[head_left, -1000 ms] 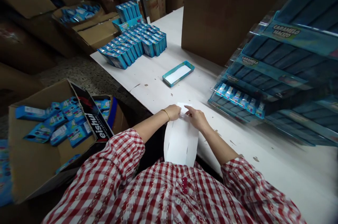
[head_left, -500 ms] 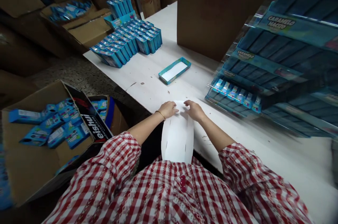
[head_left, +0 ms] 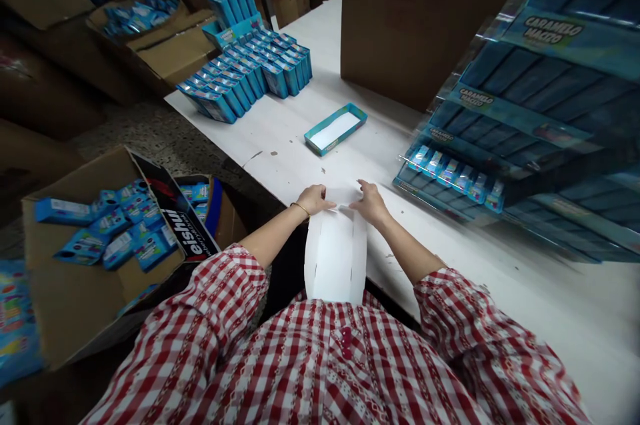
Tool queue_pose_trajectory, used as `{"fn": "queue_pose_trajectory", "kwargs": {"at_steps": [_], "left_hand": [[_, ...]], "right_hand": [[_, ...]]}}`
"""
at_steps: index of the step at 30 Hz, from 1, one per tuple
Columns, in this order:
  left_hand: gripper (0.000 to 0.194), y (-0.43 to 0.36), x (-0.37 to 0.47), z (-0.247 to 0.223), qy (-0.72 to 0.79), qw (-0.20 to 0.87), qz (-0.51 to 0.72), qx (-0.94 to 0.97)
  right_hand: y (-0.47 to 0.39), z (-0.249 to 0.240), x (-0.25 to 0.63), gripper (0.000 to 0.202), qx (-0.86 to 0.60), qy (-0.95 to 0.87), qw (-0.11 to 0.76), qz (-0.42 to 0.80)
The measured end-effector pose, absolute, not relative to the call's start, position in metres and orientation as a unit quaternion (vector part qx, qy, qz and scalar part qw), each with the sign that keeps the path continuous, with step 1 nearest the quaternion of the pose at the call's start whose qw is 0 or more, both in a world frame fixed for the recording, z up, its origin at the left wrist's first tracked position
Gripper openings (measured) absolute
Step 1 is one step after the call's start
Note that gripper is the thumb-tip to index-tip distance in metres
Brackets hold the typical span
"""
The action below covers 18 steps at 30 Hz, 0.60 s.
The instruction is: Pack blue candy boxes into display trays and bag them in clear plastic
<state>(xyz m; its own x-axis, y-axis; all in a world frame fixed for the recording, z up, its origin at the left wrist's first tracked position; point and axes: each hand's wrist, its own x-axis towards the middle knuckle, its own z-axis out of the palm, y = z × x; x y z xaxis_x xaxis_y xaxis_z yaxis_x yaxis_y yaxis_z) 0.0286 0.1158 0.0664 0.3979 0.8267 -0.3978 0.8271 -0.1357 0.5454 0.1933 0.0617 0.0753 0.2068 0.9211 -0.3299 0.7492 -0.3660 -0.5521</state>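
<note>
A white card sheet (head_left: pixel 334 265) with slits along its sides lies between my body and the table edge, its far end under my fingers. My left hand (head_left: pixel 314 200) grips the far left corner, thumb pointing inward. On the far right corner, my right hand (head_left: pixel 369 202) pinches the card, its thumb close to the other thumb and its index finger raised. A small flap of card shows between the thumbs. Farther up the white table (head_left: pixel 280 158) sits a shallow blue tray (head_left: pixel 336 129) with a white inside.
Rows of small blue boxes (head_left: pixel 250 75) stand at the table's far left. Stacked blue display trays (head_left: pixel 500 118) rise at the right, beside a large brown carton (head_left: pixel 425 18). Left of the table, an open carton (head_left: pixel 75 278) holds several blue packets.
Both thumbs have moved inward on the card's far end, and my right index finger has lifted. The view has shifted slightly.
</note>
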Motion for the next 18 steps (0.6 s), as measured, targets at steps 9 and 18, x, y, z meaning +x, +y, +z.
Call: {"fn": "queue_pose_trajectory", "kwargs": {"at_steps": [9,18], "left_hand": [[0.036,0.101,0.015,0.069,0.530,0.393,0.018,0.751],[0.045,0.096,0.005,0.076,0.503,0.434,0.013,0.747]], "right_hand": [[0.058,0.076,0.204,0.045,-0.680,-0.560,0.141,0.452],[0.093,0.094,0.163,0.035,-0.558,-0.765,-0.225,0.229]]}}
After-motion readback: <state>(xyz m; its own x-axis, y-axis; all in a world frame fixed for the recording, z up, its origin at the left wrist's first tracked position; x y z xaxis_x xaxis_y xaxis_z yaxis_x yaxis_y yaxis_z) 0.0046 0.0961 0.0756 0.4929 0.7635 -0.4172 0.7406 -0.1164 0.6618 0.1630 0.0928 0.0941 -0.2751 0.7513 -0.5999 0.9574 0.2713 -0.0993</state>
